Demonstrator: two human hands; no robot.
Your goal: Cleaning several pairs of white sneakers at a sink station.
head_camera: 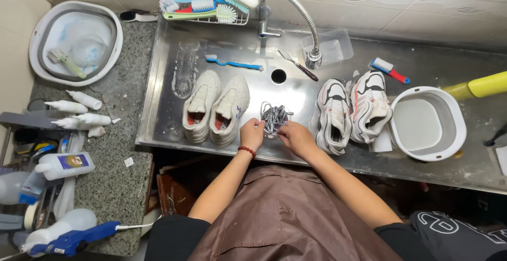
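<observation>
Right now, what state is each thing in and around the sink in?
Left hand: gripping the laces.
Right hand: pinching the laces.
Bundle of laces: bunched, out of the shoes.
Cream shoes: upright, side by side, unlaced.
White-and-black shoes: upright, side by side, unlaced.
Tap: no water running.
Drain: unplugged.
White basin: upright, nothing visible inside.
Blue toothbrush: lying flat.

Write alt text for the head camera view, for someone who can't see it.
Seen from above, a person's left hand and right hand handle a bundle of grey shoelaces in a steel sink. A cream pair of sneakers lies left of the hands, a white pair with red accents to the right, beside a white basin.
</observation>
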